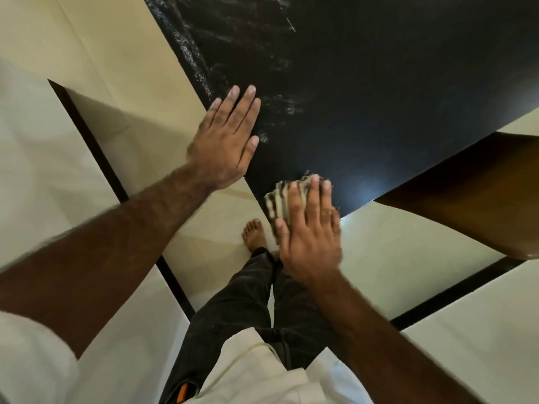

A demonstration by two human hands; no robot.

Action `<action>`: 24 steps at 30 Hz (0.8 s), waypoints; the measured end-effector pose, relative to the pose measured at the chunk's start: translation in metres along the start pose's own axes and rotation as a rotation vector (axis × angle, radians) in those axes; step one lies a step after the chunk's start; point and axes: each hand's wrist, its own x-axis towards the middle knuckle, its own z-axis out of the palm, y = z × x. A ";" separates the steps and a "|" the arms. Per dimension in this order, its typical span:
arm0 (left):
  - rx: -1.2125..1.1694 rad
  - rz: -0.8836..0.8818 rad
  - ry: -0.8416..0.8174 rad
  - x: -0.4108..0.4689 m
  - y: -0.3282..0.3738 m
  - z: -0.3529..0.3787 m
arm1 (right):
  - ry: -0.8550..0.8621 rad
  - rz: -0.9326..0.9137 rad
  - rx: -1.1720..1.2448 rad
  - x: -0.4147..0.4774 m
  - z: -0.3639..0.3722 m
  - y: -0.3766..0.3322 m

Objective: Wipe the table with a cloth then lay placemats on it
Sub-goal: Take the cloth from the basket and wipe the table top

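Note:
The black glossy table point(379, 97) fills the upper right of the head view, with whitish wet streaks along its left side. My right hand point(309, 228) lies flat on a folded striped cloth point(280, 199) at the table's near corner, fingers spread over it. My left hand point(227, 141) rests flat and open on the table's left edge, holding nothing. No placemats are visible.
A brown wooden chair seat point(466, 193) sits by the table's right edge. Cream floor tiles with dark strips point(96, 147) surround the table. My bare foot point(253, 234) and dark trousers stand just below the table's corner.

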 end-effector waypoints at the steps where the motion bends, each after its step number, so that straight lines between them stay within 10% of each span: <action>1: 0.001 -0.004 -0.002 -0.004 0.000 0.001 | 0.010 0.057 0.003 0.011 -0.006 0.010; 6: -0.004 -0.025 -0.016 -0.016 0.007 0.004 | 0.192 0.248 0.064 0.105 -0.040 0.017; 16: 0.000 0.063 -0.014 -0.018 -0.012 -0.002 | -0.034 -0.172 -0.062 0.001 0.000 -0.002; 24: -0.011 0.035 -0.023 -0.018 -0.009 0.001 | 0.145 0.193 -0.019 0.083 -0.045 0.054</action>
